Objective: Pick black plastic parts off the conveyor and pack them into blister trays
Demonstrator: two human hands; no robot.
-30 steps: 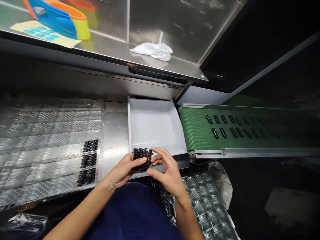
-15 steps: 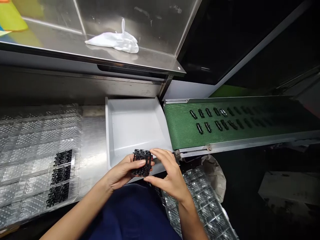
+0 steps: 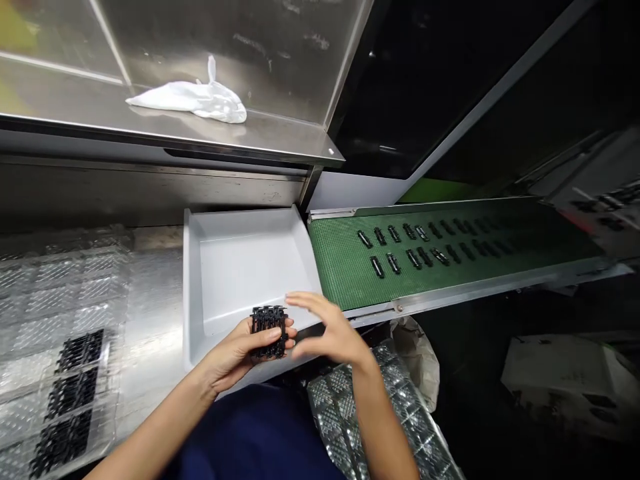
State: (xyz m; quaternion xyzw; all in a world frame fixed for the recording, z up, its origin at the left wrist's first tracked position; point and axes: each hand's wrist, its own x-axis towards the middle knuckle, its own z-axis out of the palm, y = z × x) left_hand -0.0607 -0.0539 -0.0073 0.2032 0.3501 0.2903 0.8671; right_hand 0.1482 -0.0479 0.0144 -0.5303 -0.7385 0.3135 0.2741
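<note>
Left hand (image 3: 234, 355): half-closed, gripping a block of black moulded plastic parts (image 3: 269, 331).
Right hand (image 3: 333, 330): open, fingers spread, holding nothing, just beside the block.
Block: over the near edge of a white tray (image 3: 187, 300).
Around: green conveyor belt (image 3: 340, 267) carrying rows of black parts (image 3: 395, 235) to the right; clear blister trays (image 3: 65, 293) with black parts to the left.
Below: stacked blister trays (image 3: 345, 417) under the right forearm (image 3: 380, 413).
</note>
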